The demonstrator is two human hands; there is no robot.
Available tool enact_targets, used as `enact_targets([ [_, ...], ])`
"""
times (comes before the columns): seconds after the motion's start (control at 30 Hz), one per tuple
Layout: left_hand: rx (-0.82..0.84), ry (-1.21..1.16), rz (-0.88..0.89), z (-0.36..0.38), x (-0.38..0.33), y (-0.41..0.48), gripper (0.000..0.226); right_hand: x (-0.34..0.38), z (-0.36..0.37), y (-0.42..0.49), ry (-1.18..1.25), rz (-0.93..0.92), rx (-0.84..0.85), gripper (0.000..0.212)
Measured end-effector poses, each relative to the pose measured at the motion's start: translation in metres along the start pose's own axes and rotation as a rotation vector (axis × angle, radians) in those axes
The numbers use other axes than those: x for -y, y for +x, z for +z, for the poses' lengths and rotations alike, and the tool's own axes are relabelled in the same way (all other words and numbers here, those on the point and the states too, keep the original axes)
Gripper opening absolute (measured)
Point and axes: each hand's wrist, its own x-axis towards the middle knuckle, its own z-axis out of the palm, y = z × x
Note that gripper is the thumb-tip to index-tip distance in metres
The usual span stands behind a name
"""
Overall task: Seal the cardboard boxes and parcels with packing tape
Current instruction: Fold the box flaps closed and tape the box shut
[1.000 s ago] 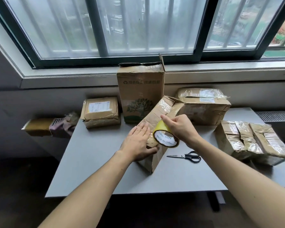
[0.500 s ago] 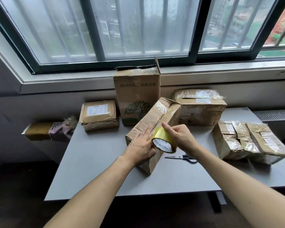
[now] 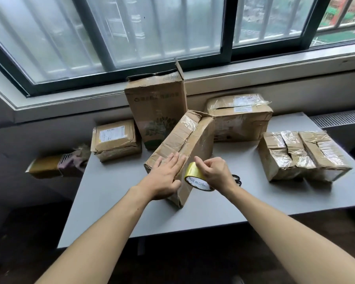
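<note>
Left fingers (image 3: 173,160) straight and together, flat on the upper face of the long brown box (image 3: 195,140) – my left hand (image 3: 164,178) presses it down near the front end, thumb on the side face. My right hand (image 3: 215,173) is curled round the yellow tape roll (image 3: 193,171), thumb up over its rim; the roll sits against the box's right side face, the core print "MADE IN CHIN…" facing me. Can't tell whether any tape is pulled off.

The box lies at an angle on the grey table (image 3: 111,201), far end toward the window, old clear tape on its top.

Scissors (image 3: 237,179) just behind my right wrist, mostly hidden – only the black handles show.

Around it:
- tall box (image 3: 156,107) upright at the back, a top flap raised
- labelled parcel (image 3: 115,138) to the left
- taped box (image 3: 240,117) at back right, touching the long box's far end
- group of taped parcels (image 3: 303,154) at far right, well apart from my hands
</note>
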Motion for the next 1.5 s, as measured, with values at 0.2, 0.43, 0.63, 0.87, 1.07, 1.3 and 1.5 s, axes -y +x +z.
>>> enact_targets([
  [0.2, -0.154, -0.307, -0.062, -0.002, -0.012, 0.004, 0.051, -0.051, 0.028, -0.012, -0.014, 0.106, 0.038, 0.061],
  [0.43, -0.293, -0.174, -0.279, 0.012, -0.036, 0.022, 0.038, -0.044, 0.058, -0.008, -0.118, 0.212, 0.147, 0.050],
  [0.63, -0.328, 0.154, -0.346, 0.030, -0.034, 0.030, 0.059, -0.043, 0.061, 0.004, -0.070, 0.245, 0.121, 0.061],
  [0.87, -0.313, 0.312, -0.403, 0.035, -0.040, 0.043, 0.055, -0.051, 0.044, 0.004, 0.052, 0.188, 0.104, 0.053],
  [1.07, -0.298, 0.222, -0.364, 0.035, -0.039, 0.046, 0.038, -0.071, 0.038, 0.003, 0.057, 0.186, 0.087, 0.046],
  [1.3, -0.412, 0.066, -0.321, 0.015, -0.032, 0.042, 0.032, -0.121, 0.019, 0.030, -0.363, 0.250, 0.161, 0.031],
  [1.5, -0.541, 0.123, -0.267, 0.004, -0.041, 0.038, 0.025, -0.150, 0.004, 0.033, -0.755, 0.224, 0.253, 0.034],
])
